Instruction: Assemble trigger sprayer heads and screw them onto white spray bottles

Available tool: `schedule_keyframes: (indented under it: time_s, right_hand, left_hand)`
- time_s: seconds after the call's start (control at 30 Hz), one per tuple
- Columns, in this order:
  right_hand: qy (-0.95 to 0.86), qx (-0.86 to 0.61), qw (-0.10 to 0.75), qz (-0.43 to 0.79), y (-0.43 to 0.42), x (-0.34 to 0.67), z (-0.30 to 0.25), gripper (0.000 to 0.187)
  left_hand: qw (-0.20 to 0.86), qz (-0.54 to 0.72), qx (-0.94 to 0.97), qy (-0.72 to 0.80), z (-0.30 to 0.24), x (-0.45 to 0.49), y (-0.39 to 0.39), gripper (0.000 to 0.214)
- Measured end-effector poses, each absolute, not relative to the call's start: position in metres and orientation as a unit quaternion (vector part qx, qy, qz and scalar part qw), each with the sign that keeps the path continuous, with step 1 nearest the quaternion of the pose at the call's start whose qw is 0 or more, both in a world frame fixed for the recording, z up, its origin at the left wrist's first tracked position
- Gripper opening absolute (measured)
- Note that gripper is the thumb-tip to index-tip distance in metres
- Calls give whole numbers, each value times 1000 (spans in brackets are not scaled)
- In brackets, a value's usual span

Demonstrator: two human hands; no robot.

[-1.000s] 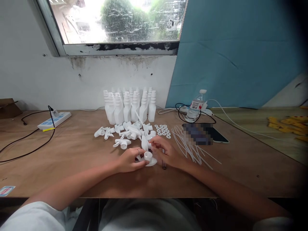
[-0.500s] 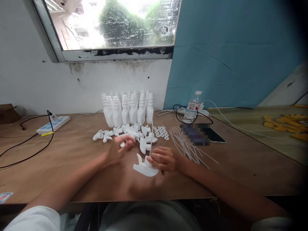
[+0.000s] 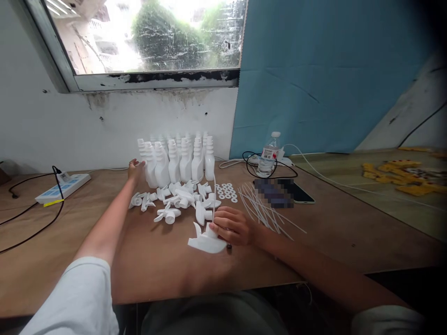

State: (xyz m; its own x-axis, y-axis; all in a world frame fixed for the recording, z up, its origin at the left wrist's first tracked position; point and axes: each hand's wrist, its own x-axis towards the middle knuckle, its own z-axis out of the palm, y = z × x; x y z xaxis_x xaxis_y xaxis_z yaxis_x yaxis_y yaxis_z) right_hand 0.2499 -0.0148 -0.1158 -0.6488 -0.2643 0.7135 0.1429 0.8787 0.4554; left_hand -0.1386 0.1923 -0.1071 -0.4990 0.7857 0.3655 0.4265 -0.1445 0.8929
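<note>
My right hand [image 3: 232,225] is closed on a white trigger spray head [image 3: 206,243], which lies upside down just above or on the table. A thin white dip tube [image 3: 214,195] stands upright from it beside my thumb. The dark round end [image 3: 229,247] of some small object shows under the same hand; its kind is hidden. Stretched far forward, my left hand [image 3: 136,169] is at the left end of the white spray bottles [image 3: 162,165], thumb and fingers apart. Its fingertips are by the leftmost bottle; whether they touch it I cannot tell.
Loose spray heads [image 3: 181,197] lie in front of the bottles, with white washers [image 3: 226,191] to their right. Cut tubes [image 3: 261,209] spread near a phone [image 3: 303,193] and a water bottle [image 3: 268,156]. A power strip [image 3: 63,188] with black cables sits left.
My left hand has moved forward and left, from above the loose spray heads to the bottles. My right hand keeps its hold on the spray head. The view has shifted slightly right.
</note>
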Motion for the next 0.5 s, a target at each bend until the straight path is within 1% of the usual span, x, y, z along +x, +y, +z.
schedule_keyframes:
  time_s: [0.1,0.2,0.27,0.37,0.5]
  right_hand:
    - [-872,32,419,-249,-15,250,-114,17]
    - [-874,30,417,-248,-15,250,-115,17]
    - [-874,30,420,-242,-14,250,-117,19]
    - [-872,29,428,-234,-13,250,-119,21]
    - [-875,18,427,-225,-11,249,-118,22]
  left_hand:
    - [198,582,481,625,-104,-141,203,48]
    - [195,583,501,609,-91,-139,212,52]
    - [181,578,522,600,-81,-136,219,49]
    - [151,559,544,607,-70,-131,225,39]
    - [79,539,532,648,-63,-133,218,27]
